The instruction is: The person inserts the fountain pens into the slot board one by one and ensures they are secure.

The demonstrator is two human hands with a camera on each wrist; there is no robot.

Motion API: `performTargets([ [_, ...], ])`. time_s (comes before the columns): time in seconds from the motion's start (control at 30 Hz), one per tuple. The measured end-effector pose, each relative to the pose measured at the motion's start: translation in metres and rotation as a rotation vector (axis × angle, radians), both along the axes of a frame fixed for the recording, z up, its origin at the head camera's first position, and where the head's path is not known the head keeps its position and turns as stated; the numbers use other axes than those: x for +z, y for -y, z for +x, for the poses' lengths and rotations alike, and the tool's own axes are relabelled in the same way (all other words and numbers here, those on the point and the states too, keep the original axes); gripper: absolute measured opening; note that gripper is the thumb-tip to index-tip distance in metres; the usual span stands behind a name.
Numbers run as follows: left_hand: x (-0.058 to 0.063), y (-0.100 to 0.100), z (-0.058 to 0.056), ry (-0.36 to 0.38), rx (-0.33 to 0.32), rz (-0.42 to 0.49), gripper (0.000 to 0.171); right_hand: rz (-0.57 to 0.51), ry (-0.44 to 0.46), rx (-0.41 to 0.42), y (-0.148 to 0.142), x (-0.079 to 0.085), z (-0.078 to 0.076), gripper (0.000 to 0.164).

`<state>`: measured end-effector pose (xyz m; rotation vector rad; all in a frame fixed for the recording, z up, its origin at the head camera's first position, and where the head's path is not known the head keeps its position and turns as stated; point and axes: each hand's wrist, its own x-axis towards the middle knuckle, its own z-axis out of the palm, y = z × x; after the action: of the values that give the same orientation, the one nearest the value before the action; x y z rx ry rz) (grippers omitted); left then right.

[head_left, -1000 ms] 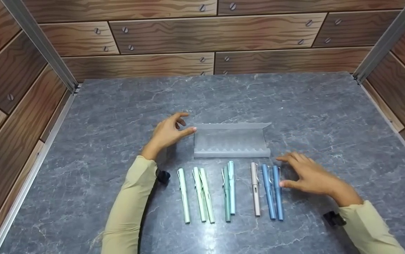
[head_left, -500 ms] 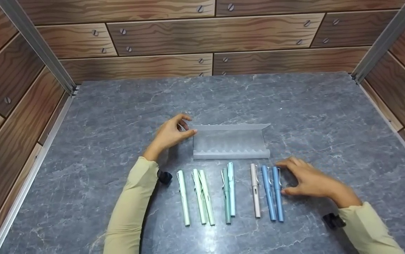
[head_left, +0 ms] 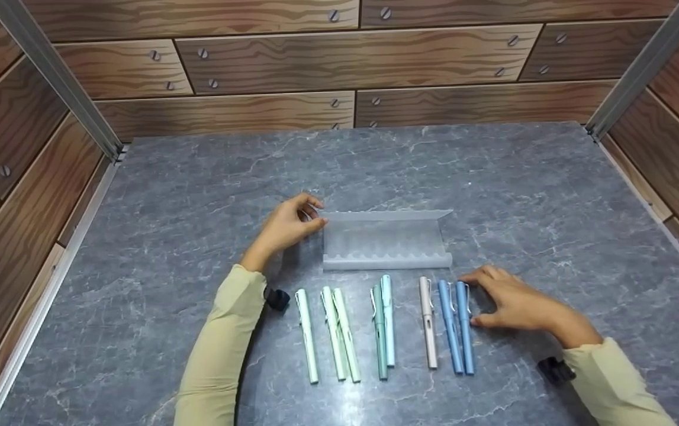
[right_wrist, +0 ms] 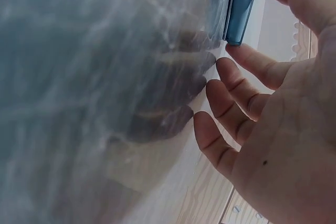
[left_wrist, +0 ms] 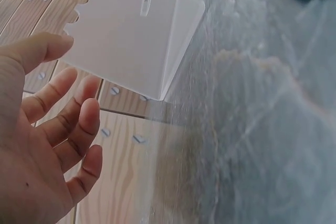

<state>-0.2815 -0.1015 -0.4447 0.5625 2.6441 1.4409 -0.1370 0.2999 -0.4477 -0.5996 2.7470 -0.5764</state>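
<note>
One clear tray (head_left: 383, 236) lies on one table (head_left: 138, 284), behind eight pens (head_left: 380, 340): three pale green, one teal, one light blue, one grey, two blue. The left hand (head_left: 287, 226), loosely spread and gripping nothing, has its thumb at the tray's left edge. The right hand (head_left: 511, 303), half spread, has thumb and forefinger beside the rightmost blue pen (head_left: 465, 328), ungripped.

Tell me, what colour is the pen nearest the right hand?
That pen is blue, clearest in the head view.
</note>
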Motion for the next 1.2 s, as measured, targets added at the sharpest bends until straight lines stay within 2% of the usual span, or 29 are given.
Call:
performTargets([
  [0.33, 0.0005, -0.0024, -0.0006, -0.042, 0.009, -0.01, 0.016, 0.015, -0.03, 0.006, 0.0011, -0.001, -0.0005, 0.064],
  [0.73, 0.0009, -0.0015, 0.0008, -0.024, 0.014, -0.02, 0.015, -0.028, -0.051, 0.009, -0.0017, 0.0004, 0.0022, 0.063],
  [0.87, -0.0007, -0.0013, 0.0014, -0.021, 0.01, -0.004, 0.015, -0.115, -0.003, 0.016, -0.0053, 0.0005, 0.0017, 0.062],
  [1.07, -0.0016, -0.0019, 0.0006, -0.019, -0.001, 0.005, 0.018, -0.28, 0.17, -0.002, -0.0076, 0.0037, -0.001, 0.068],
  [1.2, -0.0011, -0.0019, 0.0005, -0.015, -0.007, 0.007, 0.019, -0.365, 0.221, -0.015, -0.0075, 0.0056, -0.0013, 0.07],
])
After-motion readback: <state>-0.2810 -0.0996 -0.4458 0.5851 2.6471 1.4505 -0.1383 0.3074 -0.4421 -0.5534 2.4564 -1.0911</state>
